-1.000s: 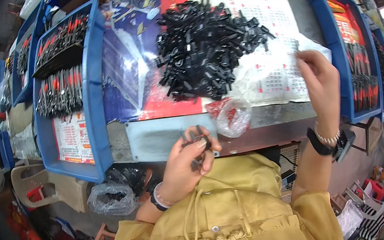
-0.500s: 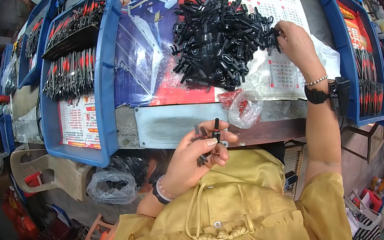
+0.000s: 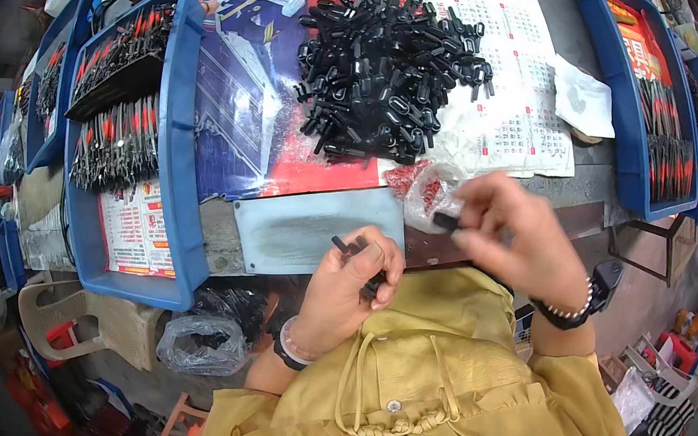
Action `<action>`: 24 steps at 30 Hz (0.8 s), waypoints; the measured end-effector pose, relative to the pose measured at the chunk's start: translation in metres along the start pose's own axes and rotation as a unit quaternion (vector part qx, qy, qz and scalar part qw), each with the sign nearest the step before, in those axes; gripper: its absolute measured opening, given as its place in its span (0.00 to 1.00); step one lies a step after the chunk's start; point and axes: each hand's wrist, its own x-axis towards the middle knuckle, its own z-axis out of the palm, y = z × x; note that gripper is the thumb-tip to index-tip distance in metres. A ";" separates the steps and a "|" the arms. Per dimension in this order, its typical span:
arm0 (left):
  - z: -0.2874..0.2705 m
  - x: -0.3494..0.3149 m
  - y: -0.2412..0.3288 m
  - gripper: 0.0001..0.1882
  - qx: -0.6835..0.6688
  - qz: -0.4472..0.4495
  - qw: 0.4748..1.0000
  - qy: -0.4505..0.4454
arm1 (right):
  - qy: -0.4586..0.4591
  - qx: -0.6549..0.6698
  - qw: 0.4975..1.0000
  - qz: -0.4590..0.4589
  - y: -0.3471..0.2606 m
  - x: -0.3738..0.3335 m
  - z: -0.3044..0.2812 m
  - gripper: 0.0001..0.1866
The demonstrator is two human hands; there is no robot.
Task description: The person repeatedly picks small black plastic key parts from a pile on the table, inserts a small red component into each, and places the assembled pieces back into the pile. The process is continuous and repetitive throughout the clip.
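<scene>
The right hand (image 3: 513, 238) pinches a small black plastic piece (image 3: 445, 222) between thumb and fingertips, above the near edge of the surface (image 3: 311, 232). The left hand (image 3: 350, 286), curled shut just below that edge, grips a thin dark rod-like part (image 3: 342, 245) that pokes up past its fingers. Farther back lies a heap of black plastic pieces (image 3: 389, 71); a blue tray (image 3: 181, 166) stands left.
</scene>
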 end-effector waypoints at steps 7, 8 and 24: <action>0.015 -0.004 0.001 0.15 0.233 0.019 0.969 0.078 | -0.069 0.074 0.989 -0.109 0.013 -0.001 0.014 0.05; 0.017 -0.004 0.002 0.16 0.256 0.022 0.964 0.068 | -0.060 0.105 0.987 -0.110 0.014 -0.001 0.016 0.05; 0.017 -0.010 0.004 0.13 0.289 -0.013 0.954 0.076 | -0.022 0.368 0.925 0.095 0.020 -0.007 0.032 0.05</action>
